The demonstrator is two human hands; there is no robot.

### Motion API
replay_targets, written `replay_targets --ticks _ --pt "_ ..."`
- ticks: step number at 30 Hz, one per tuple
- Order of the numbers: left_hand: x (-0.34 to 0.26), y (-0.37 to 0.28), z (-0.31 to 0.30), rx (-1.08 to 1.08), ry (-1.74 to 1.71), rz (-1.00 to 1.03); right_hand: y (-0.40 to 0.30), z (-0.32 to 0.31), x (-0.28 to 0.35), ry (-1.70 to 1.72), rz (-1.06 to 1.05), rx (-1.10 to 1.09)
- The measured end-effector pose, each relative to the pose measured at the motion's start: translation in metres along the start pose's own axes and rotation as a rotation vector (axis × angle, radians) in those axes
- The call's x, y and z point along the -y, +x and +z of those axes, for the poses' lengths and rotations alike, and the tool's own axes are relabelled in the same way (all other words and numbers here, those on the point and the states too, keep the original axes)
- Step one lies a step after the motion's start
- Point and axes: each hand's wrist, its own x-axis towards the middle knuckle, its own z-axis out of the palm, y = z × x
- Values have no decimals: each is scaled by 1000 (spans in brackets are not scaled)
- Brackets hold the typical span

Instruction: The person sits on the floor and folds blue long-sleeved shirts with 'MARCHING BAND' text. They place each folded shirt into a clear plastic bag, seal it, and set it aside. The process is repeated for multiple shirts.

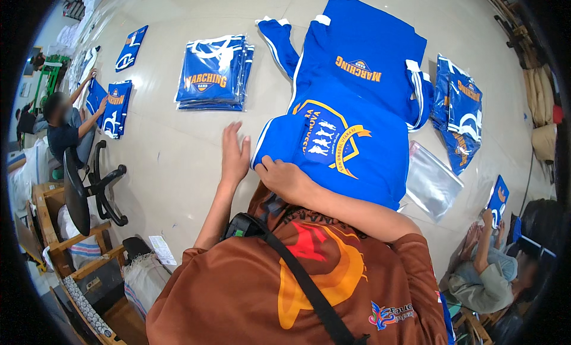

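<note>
Spread on the floor before me is a blue garment (pixel 379 166) with a printed shield emblem, its left part folded over in a flap edged with white stripes. My right hand (pixel 285 180) reaches across my body, fingers curled on the lower left corner of that folded flap (pixel 279 137). Just left of the flap, my left hand (pixel 235 155) is raised with its fingers extended and holds nothing. Beyond the shield, more blue garments (pixel 374 32) lie in a pile, with white-cuffed sleeves (pixel 279 44) sticking out at the sides.
A stack of bagged blue garments (pixel 212 75) stands at upper left; more bagged ones (pixel 461 104) lie at right. Clear plastic bags (pixel 432 180) lie beside the pile. Seated people (pixel 67 131) (pixel 484 273) handle blue garments on both sides. An office chair base (pixel 105 189) is at left.
</note>
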Motion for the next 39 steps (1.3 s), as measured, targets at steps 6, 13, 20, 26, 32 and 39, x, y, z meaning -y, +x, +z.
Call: replay_targets --ticks 6,13,20,26,32,39 --pt "-27 14 36 541 -304 126 -15 -30 -19 336 91 -117" --pt "-66 46 20 619 -87 309 -122 -87 -71 85 599 -559" --pt "-71 38 46 612 -24 459 -286 -82 -68 290 1096 -406" --pt "-124 17 42 679 284 625 -345 -31 -70 512 1083 -560" --pt "-119 20 46 751 357 726 -365 -8 -89 339 1177 -599" --pt "-58 147 69 424 -585 -337 -303 -57 -202 249 971 -906"
